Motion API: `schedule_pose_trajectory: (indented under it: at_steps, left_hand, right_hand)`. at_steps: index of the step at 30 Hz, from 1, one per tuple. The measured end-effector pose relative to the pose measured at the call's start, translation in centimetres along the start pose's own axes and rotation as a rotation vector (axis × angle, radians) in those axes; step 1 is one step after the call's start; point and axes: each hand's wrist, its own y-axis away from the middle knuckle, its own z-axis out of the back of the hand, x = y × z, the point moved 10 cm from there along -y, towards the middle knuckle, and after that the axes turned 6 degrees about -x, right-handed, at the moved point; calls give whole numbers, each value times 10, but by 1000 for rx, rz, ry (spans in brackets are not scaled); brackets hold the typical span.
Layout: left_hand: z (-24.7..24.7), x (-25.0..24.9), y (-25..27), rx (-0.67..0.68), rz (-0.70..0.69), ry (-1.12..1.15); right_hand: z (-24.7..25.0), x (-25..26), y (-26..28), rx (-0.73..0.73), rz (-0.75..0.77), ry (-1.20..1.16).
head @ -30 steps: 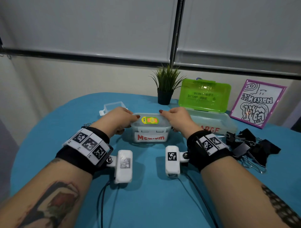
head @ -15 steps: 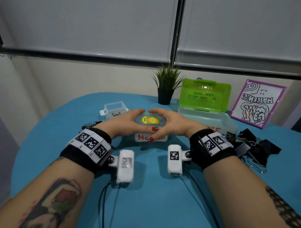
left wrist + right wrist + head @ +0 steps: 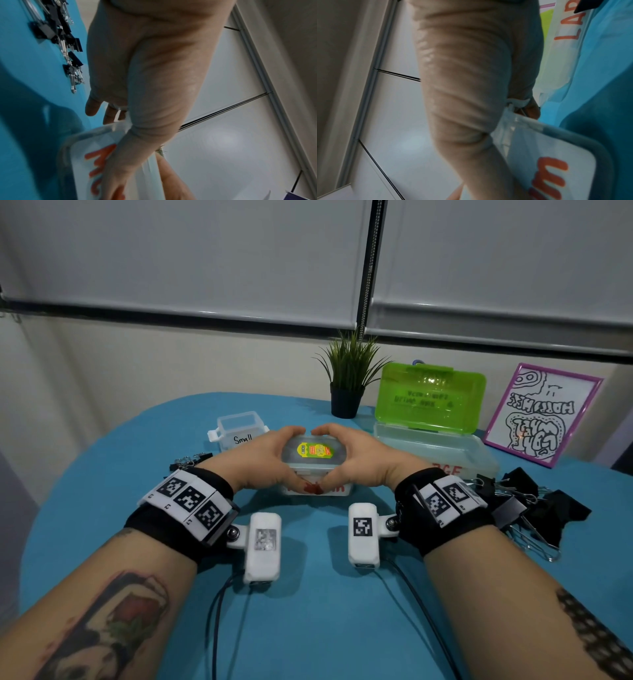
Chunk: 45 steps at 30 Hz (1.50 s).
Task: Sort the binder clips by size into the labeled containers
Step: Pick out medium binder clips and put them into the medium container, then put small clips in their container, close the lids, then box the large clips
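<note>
Translucent plastic medium container, mid-worktop with its lid still on, is gripped by both hands, left and right; thumbs should pry the front latch evenly, without tipping it

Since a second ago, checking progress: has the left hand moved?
Yes. The left hand slid from the Medium container's left side toward its middle, uncovering the Small container.
</note>
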Motion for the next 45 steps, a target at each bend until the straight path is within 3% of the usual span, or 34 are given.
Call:
schedule_pose_trajectory:
  at_steps: [8, 11, 22, 25, 28, 31, 34, 37, 41, 45]
  left_hand:
    - [-2, -1, -3, -77, 103, 412]
    - [-6, 4, -8, -79, 113, 433]
    - [-6, 18, -15, -160, 222, 572]
    - [-8, 18, -16, -158, 233, 628]
    - [-11, 13, -14, -114, 227, 673]
    - [1, 7, -13, -186, 161, 566]
    - [38, 10, -13, -451, 66, 336]
    - [74, 27, -6, -637, 118, 66]
    - [72, 58, -17, -455, 257, -177]
    - [56, 68, -21, -270, 342, -333]
  right_hand:
    - [6, -20, -5, -177, -192, 27]
    - [7, -29, -5, -225, -314, -37]
    - [-4, -32, -7, -340, -385, -812]
    - [-5, -30, -8, -347, -374, -886]
    - [-2, -35, -11, -379, -365, -802]
    - [2, -43, -13, -418, -372, -669]
    - [8, -45, -11, -448, -368, -532]
    - [22, -36, -10, -503, -275, -282]
    - [29, -10, -8, -496, -53, -146]
    - [7, 6, -9, -324, 36, -153]
